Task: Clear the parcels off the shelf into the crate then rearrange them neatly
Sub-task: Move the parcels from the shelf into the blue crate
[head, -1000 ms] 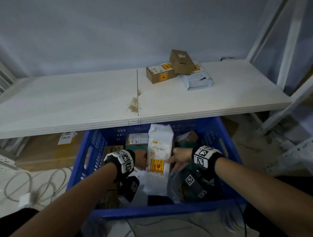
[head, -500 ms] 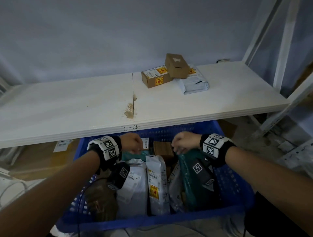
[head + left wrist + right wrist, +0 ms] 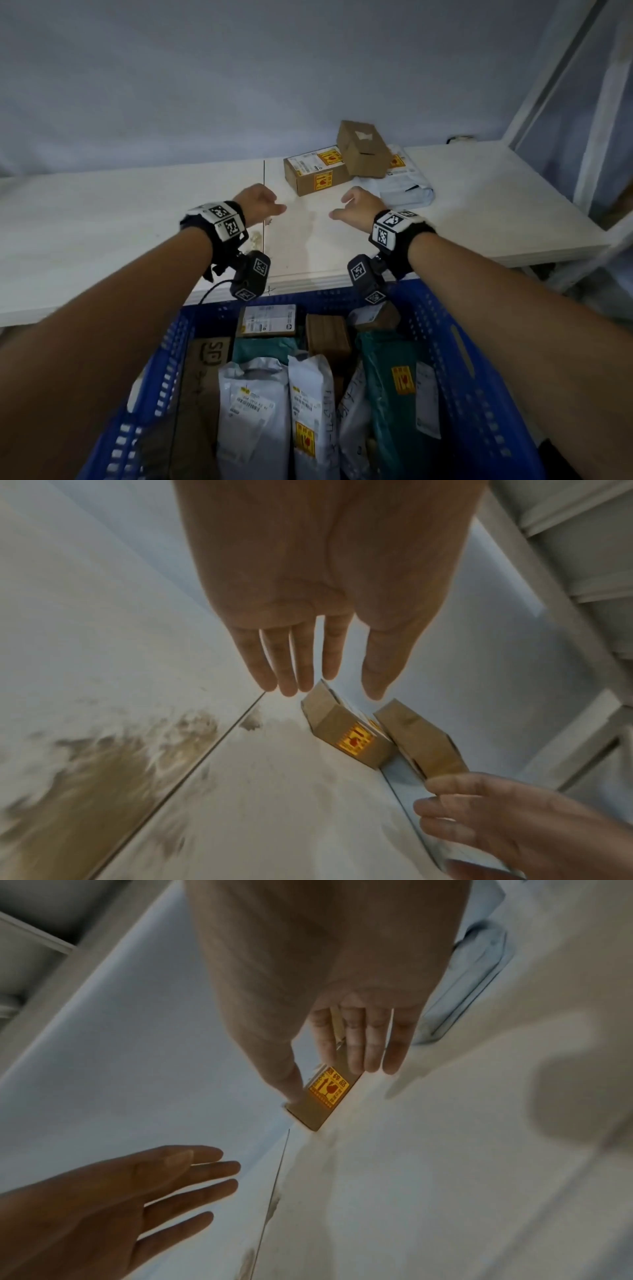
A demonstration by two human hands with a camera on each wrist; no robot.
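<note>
Both hands hang over the white shelf point(image 3: 102, 219), empty, with fingers straight and slightly spread. The left hand point(image 3: 257, 205) is near the seam between the two shelf boards; the right hand point(image 3: 356, 208) is just to its right, and the two are apart with bare shelf between them.

Beyond the fingertips, toward the far side of the shelf, lies a flat cardboard box point(image 3: 317, 171) with yellow stickers. A second, plain cardboard box point(image 3: 363, 148) leans tilted against it on the right, resting partly on a pale plastic mailer bag point(image 3: 404, 186). Neither hand touches any of these.

Below the near edge of the shelf stands the blue crate point(image 3: 455, 359), holding parcels on end: white mailer bags point(image 3: 253, 411), a green bag point(image 3: 387, 383) and small brown boxes point(image 3: 327, 334) at the far end.
</note>
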